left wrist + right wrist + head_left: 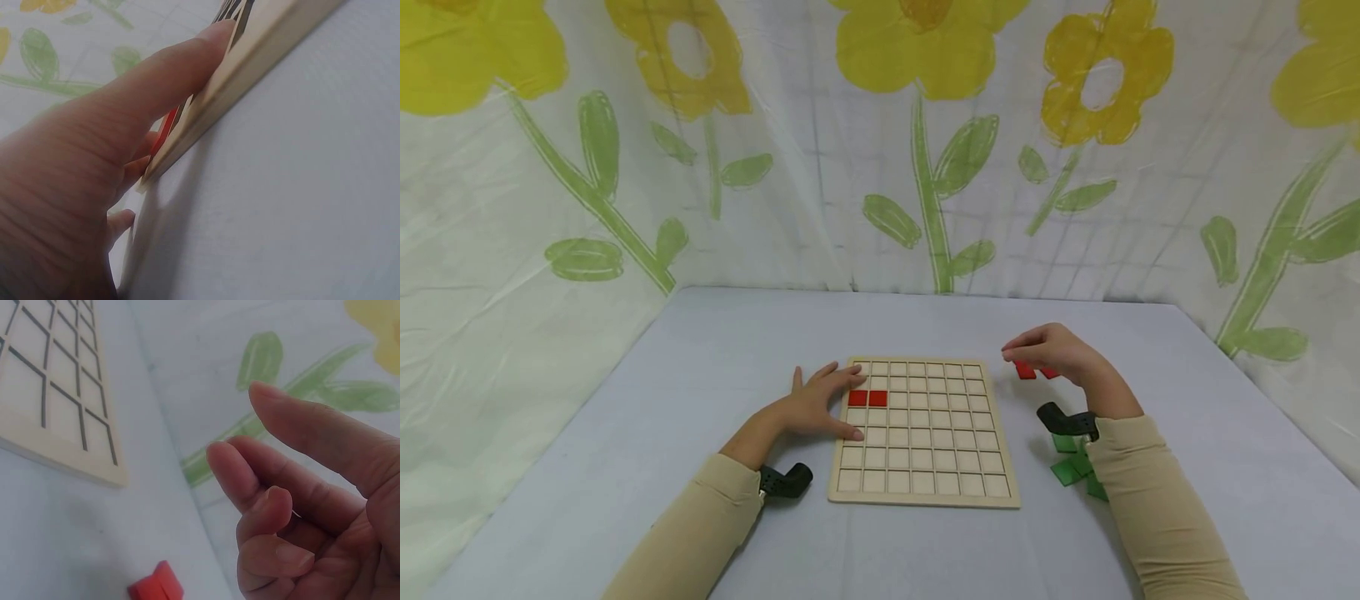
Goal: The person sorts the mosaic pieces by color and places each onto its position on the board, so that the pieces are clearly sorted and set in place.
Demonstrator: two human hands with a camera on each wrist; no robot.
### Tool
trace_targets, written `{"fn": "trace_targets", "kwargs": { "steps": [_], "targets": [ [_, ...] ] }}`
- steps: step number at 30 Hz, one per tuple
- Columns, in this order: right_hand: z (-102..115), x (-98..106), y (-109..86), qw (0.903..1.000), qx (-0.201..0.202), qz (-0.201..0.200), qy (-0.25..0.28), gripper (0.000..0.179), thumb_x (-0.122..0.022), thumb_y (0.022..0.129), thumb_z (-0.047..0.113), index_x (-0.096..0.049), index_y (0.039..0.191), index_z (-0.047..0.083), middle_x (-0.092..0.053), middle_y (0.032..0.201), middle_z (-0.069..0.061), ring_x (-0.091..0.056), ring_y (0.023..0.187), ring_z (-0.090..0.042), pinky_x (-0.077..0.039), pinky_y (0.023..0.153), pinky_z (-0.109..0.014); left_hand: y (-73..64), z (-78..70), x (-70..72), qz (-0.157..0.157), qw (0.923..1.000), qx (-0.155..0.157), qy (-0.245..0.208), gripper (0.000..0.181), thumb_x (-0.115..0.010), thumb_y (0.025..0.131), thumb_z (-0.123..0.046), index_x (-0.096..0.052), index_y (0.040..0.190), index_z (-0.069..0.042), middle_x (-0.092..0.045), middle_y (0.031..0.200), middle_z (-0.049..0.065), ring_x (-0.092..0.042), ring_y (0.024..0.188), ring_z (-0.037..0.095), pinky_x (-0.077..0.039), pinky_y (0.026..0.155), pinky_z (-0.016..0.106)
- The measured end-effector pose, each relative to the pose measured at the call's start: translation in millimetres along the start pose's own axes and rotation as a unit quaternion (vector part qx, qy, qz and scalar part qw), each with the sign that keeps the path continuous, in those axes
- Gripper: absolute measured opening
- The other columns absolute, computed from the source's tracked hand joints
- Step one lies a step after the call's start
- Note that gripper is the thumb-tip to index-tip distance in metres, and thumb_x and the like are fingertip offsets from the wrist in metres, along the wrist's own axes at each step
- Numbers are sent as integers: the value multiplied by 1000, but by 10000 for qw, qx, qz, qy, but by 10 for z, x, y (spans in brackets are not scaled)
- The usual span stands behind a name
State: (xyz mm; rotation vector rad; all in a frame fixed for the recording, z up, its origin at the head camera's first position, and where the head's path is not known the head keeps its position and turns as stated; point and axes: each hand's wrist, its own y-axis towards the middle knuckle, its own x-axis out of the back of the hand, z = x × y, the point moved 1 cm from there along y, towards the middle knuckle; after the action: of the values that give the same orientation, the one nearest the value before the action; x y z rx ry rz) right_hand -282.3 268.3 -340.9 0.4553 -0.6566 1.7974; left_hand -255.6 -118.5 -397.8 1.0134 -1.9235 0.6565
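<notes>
A wooden grid board (925, 500) lies flat on the table. Two red square tiles (877, 398) sit side by side in its third row, at the left end. My left hand (811, 406) rests on the board's left edge with its fingers spread. In the left wrist view its thumb (187, 65) presses on the rim. Beyond the board's right side, my right hand (1060, 354) hovers over a few loose red tiles (1026, 372). The right wrist view shows a gap between its thumb and forefinger, with nothing held. Its other fingers are loosely bent.
Several green tiles (1066, 472) lie in a loose pile right of the board, partly hidden under my right forearm. A white table (737, 333) carries everything. Behind it hangs a pale curtain (820, 183) printed with yellow flowers.
</notes>
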Motion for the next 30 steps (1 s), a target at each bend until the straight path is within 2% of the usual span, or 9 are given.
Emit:
{"fn": "trace_targets", "kwargs": {
  "steps": [3,5,11,16,19,23,30],
  "targets": [
    [-71,33,8,9999,-94,-16,34,58,-67,84,42,-58,125,2,-57,128,-15,-49,122,-30,-41,101,-49,-1,-2,2,19,10000,14,-21,89,-75,69,-53,-38,143,-21,-25,155,-2,-7,145,31,15,105,67],
    [-122,53,16,9997,-192,-22,125,58,-66,84,41,-57,126,2,-57,128,-15,-43,129,-33,-38,104,-50,-1,-1,2,29,10000,21,-26,89,-75,69,-54,-38,143,-22,-25,155,-2,-6,145,30,16,105,67],
    [-270,124,18,9986,-262,-87,450,58,-67,85,38,-55,125,-2,-60,119,-8,-44,123,-29,-38,105,-47,0,8,3,23,10000,-20,5,89,-75,69,-54,-38,143,-22,-26,154,-3,-6,146,30,15,105,67],
    [-390,181,6,9968,-234,-133,758,59,-66,86,35,-51,127,-5,-57,118,1,-49,114,-13,-37,108,-43,-1,11,3,12,10000,-47,-6,88,-75,69,-54,-39,143,-21,-28,154,-3,-7,145,30,15,105,67],
    [-458,207,5,9960,-286,-185,831,60,-65,87,34,-48,130,-5,-57,110,9,-51,103,-3,-43,101,-33,-3,10,6,7,10000,-53,-3,88,-75,69,-53,-39,143,-21,-28,154,-3,-7,145,30,15,105,67],
    [-554,229,7,9952,-378,-319,840,60,-65,87,33,-47,131,-5,-58,100,15,-53,96,-1,-44,88,-19,-2,11,4,22,10000,-34,-1,88,-75,69,-53,-38,143,-21,-27,154,-3,-6,145,30,16,105,67],
    [-717,263,3,9927,-471,-384,1041,57,-66,86,33,-50,129,0,-57,99,19,-54,93,1,-46,81,-13,4,14,-5,37,10000,28,-33,89,-75,69,-54,-38,143,-21,-26,154,-3,-6,146,30,16,105,66]
  ]
}}
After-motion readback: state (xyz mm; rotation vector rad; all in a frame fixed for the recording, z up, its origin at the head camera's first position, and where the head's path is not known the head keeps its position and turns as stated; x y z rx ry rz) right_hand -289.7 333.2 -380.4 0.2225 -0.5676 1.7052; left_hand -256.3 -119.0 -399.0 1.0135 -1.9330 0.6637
